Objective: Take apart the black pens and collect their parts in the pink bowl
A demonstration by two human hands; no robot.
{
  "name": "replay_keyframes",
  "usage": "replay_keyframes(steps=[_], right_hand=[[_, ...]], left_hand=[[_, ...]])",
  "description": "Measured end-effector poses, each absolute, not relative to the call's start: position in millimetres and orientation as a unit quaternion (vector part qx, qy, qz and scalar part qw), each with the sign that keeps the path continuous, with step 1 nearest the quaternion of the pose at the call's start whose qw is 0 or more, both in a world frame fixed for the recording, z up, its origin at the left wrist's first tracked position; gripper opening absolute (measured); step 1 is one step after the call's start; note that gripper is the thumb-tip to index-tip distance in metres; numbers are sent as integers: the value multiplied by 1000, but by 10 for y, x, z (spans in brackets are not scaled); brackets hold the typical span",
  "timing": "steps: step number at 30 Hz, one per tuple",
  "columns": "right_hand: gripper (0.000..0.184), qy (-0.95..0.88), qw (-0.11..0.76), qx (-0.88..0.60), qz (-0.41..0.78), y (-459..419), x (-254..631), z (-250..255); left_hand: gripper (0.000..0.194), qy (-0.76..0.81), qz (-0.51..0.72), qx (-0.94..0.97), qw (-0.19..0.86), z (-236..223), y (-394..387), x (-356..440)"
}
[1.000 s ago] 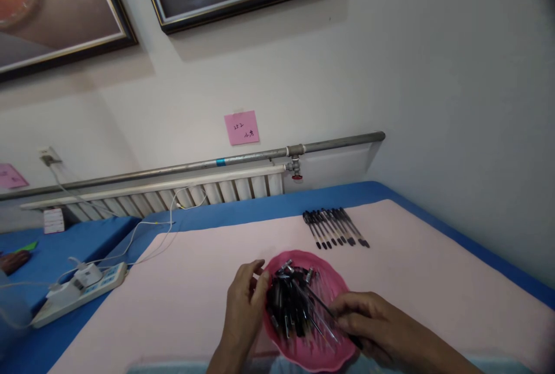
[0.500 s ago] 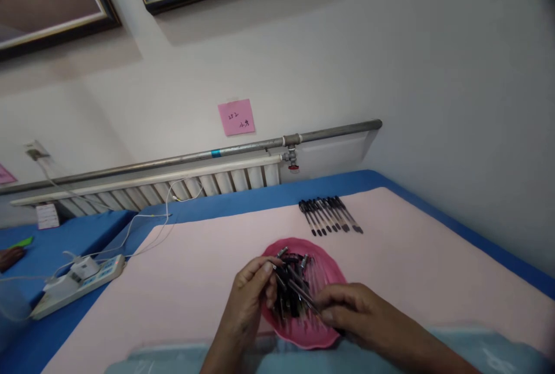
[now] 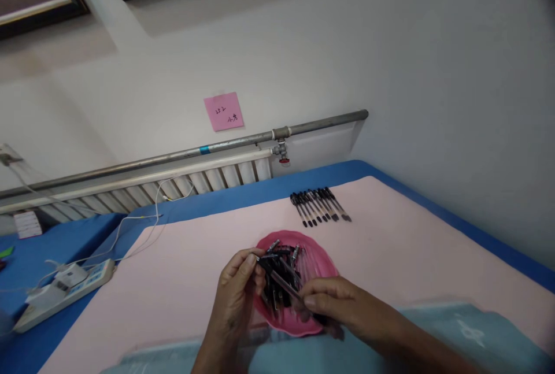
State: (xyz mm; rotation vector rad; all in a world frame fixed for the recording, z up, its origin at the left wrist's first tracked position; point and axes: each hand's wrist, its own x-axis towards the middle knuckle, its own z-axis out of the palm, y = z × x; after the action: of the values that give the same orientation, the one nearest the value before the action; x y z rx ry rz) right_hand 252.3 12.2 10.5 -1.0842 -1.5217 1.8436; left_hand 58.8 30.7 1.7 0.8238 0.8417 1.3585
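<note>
Over a pink scalloped bowl [image 3: 326, 259], my two hands hold a dark gel pen [image 3: 282, 283] at a slant. My left hand [image 3: 237, 281] pinches its upper tip between thumb and forefinger. My right hand [image 3: 336, 299] closes around the lower part of the barrel. Whether a small part sits in the left fingertips is too small to tell. Inside the bowl lie loose black pen parts [image 3: 273, 293], clear tubes [image 3: 309, 261] and silvery tips, partly covered by the hands. Beyond the bowl, several capped black pens [image 3: 319, 206] lie side by side in a row.
Pale pink sheeting [image 3: 182, 270] covers the blue table [image 3: 277, 184]. At the left edge stands a white power strip [image 3: 93, 281] with plugs and a trailing white cable [image 3: 156, 206]. A radiator [image 3: 217, 177] and a metal pipe [image 3: 236, 144] run along the wall behind.
The view has shifted slightly, so everything sits a little further left and higher. Both hands keep their hold on the pen, which has barely moved relative to the bowl.
</note>
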Motion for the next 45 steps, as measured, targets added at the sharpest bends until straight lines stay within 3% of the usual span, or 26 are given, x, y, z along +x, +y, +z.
replay_keyframes(steps=[7, 13, 17, 23, 27, 31, 36, 40, 45], right_hand=[[13, -547, 291, -429, 657, 0, 2412, 29], [22, -524, 228, -401, 716, 10, 2389, 64], [8, -504, 261, -432, 701, 28, 2386, 88], [25, -413, 285, -391, 771, 13, 2322, 58], [17, -490, 285, -436, 699, 64, 2369, -30], [9, -586, 312, -502, 554, 83, 2416, -64], [9, -667, 316, -558, 380, 46, 2434, -55], [13, -667, 292, -568, 384, 68, 2488, 14], [14, -646, 321, -571, 392, 120, 2575, 138]], left_hand=[[19, 332, 583, 381, 636, -32, 298, 451], [17, 341, 574, 386, 637, -73, 319, 419], [19, 354, 572, 375, 638, -41, 337, 477], [21, 351, 579, 368, 638, -11, 346, 509], [21, 358, 583, 364, 632, -17, 350, 545], [22, 379, 595, 342, 620, -19, 352, 618], [40, 413, 652, 284, 569, -9, 405, 561], [39, 441, 693, 254, 511, -16, 469, 420], [31, 429, 729, 213, 488, -29, 516, 306]])
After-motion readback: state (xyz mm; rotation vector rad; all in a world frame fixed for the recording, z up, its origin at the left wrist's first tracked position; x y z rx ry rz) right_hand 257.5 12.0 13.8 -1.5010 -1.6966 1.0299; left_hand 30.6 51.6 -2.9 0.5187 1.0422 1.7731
